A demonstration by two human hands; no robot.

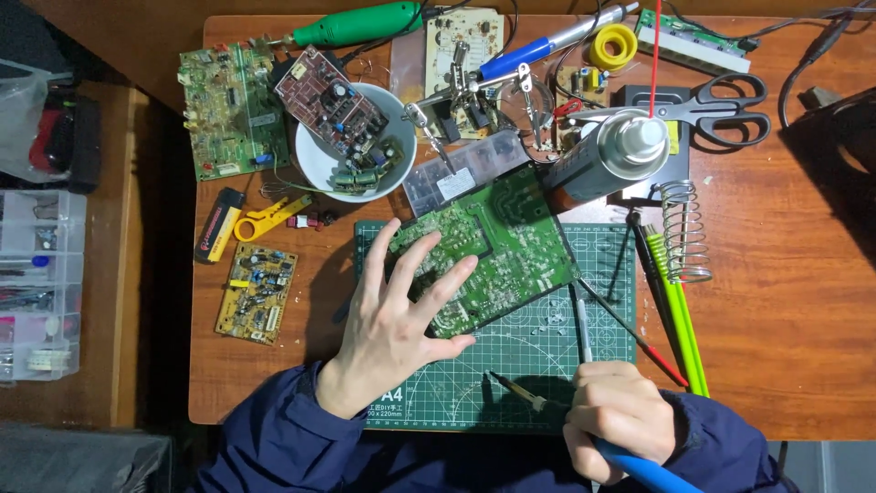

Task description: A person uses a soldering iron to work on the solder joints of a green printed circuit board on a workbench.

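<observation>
The left hand [394, 315] lay flat and open on the near left part of a green board [497, 251], fingers [429, 260] spread, holding nothing but pressing on it. The board sat tilted on a green mat [538, 365] at the middle of the desk's [794, 301] near edge. The grip of the right hand [616, 420] was closed around a soldering iron [584, 424] with a blue handle, near the mat's near right corner. The iron's tip pointed left over the mat and was apart from the board.

Just beyond the board stood a spray can [607, 155], and beside it a clear parts box [465, 173]. A white bowl [315, 160] toward the far left of the desk carried a red-brown board [328, 100]. Left of the bowl, at the far left corner, lay another green board [228, 110]. A small yellow board [257, 292] lay near the left edge, with a yellow stripper [265, 217] and a lighter [217, 226] just beyond it. Black scissors [721, 110] lay toward the far right, and a coil stand [684, 228] stood right of the mat, with green probes [680, 310] just beside it
</observation>
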